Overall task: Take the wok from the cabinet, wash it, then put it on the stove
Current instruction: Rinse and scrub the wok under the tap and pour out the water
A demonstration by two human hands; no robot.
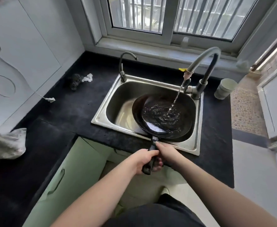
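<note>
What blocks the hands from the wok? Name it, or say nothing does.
Nothing visible does. The left hand and right hand both grip the handle of the wok, which sits in the sink under running water.

Daylight enters through the barred window at the top and lights the scene evenly, fairly bright. The steel sink shows soft glare on its left wall, and the dark surface stays dull. Wide-angle distortion bends the edges. The cloth at left is blurred.
</note>
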